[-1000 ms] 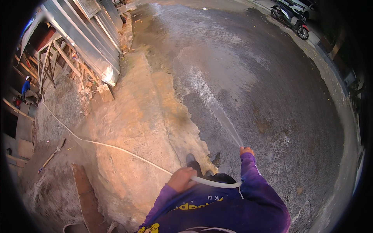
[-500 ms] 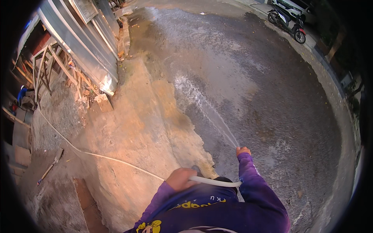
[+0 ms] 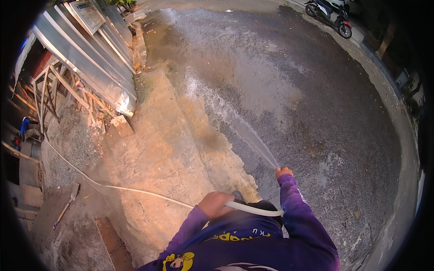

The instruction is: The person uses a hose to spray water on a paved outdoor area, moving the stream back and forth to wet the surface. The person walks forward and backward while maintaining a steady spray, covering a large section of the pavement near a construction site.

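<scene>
A pale hose (image 3: 255,209) runs across the front of my body, and my left hand (image 3: 215,204) is closed round it near my waist. From there its thinner-looking length trails away over the ground to the far left. My right hand (image 3: 284,171), on an outstretched arm, is closed round the hose's end, which the fingers hide. Out of that fist a fan of water (image 3: 246,132) sprays forward and left. It strikes the wet dark road (image 3: 316,113) close to the ragged edge of the tan concrete strip (image 3: 167,135).
Corrugated metal sheets (image 3: 86,54) stand at the upper left beside a wooden frame (image 3: 47,95). A shovel (image 3: 68,205) and a board (image 3: 113,244) lie at the left. Someone in blue (image 3: 26,126) is at the far left. A motorbike (image 3: 332,18) is parked at the upper right.
The spray now lands slightly farther left and its stream looks wider. The view has shifted a little. Both hands keep their hold on the hose.
</scene>
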Demonstrator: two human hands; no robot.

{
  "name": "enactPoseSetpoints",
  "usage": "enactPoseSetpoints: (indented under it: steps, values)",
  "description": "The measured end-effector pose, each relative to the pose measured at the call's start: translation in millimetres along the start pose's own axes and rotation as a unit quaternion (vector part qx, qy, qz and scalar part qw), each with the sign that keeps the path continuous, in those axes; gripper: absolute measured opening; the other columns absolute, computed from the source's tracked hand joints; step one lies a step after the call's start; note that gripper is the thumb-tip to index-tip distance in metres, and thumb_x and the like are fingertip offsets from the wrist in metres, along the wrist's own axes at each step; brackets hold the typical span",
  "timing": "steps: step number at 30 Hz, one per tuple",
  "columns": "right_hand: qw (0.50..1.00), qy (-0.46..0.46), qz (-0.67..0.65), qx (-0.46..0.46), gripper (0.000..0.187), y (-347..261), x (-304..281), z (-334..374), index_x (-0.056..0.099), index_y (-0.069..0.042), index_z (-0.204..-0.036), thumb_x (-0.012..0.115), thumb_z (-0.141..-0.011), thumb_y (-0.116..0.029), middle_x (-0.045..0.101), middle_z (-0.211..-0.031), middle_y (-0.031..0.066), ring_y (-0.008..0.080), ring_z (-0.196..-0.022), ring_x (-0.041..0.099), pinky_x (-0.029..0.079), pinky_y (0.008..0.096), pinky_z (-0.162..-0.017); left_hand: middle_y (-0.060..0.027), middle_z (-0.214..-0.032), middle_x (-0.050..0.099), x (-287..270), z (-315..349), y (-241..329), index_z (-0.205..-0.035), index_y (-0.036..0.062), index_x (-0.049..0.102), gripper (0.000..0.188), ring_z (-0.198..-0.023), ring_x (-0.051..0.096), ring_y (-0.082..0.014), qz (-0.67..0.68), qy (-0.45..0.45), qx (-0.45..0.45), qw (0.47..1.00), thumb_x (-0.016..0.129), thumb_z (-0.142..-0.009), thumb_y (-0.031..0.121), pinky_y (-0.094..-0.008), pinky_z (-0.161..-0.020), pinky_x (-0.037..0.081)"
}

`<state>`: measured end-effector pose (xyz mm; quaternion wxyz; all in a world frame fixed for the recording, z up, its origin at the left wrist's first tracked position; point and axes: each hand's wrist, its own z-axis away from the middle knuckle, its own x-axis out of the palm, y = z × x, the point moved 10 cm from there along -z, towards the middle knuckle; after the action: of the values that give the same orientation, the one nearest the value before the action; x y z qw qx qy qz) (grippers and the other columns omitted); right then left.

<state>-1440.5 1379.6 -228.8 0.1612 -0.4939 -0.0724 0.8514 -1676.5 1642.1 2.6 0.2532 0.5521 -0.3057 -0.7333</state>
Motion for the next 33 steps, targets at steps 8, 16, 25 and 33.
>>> enactPoseSetpoints:
  steps: [8,16,25,33]
  values:
    - [0.993,-0.015,0.047,0.11,0.057,99.1,7.1,10.0,0.077,-0.005,-0.122,0.059,-0.093,-0.051,0.072,-0.128,0.0265,0.0431,-0.121,0.068,0.052,0.0494,-0.109,-0.0191,-0.087,0.07,15.7,-15.4,16.8,-0.091,0.0083,0.068,0.02,-0.086,0.069,-0.0446,0.027,-0.029,0.048,0.998,0.072,-0.09,0.028,-0.0539,-0.075,0.053]
    - [0.959,0.052,0.042,0.275,0.059,242.3,-40.1,74.0,0.073,-0.003,-0.128,0.06,-0.095,-0.049,0.07,-0.133,0.0255,0.042,-0.126,0.067,0.051,0.0503,-0.11,-0.0157,-0.09,0.067,47.9,-37.9,59.6,-0.096,0.0068,0.064,0.02,-0.091,0.068,-0.042,0.062,-0.134,0.12,0.982,0.071,-0.093,0.025,-0.0514,-0.077,0.052]
    - [0.971,0.036,0.023,0.236,0.053,220.4,-75.7,100.2,0.076,-0.006,-0.128,0.059,-0.096,-0.045,0.072,-0.129,0.0242,0.0415,-0.125,0.067,0.052,0.0524,-0.109,-0.0173,-0.089,0.069,54.1,-59.7,78.3,-0.095,0.0051,0.065,0.037,-0.089,0.069,-0.042,0.049,-0.198,0.138,0.969,0.075,-0.095,0.041,-0.0497,-0.076,0.052]
    - [0.963,0.026,0.073,0.26,0.056,289.8,-96.9,99.2,0.076,-0.007,-0.126,0.062,-0.095,-0.052,0.071,-0.13,0.0267,0.0427,-0.126,0.066,0.052,0.0508,-0.109,-0.0186,-0.093,0.071,80.9,-71.1,100.6,-0.099,0.005,0.069,0.044,-0.091,0.07,-0.0426,0.084,-0.224,0.144,0.96,0.073,-0.096,0.048,-0.0497,-0.077,0.053]
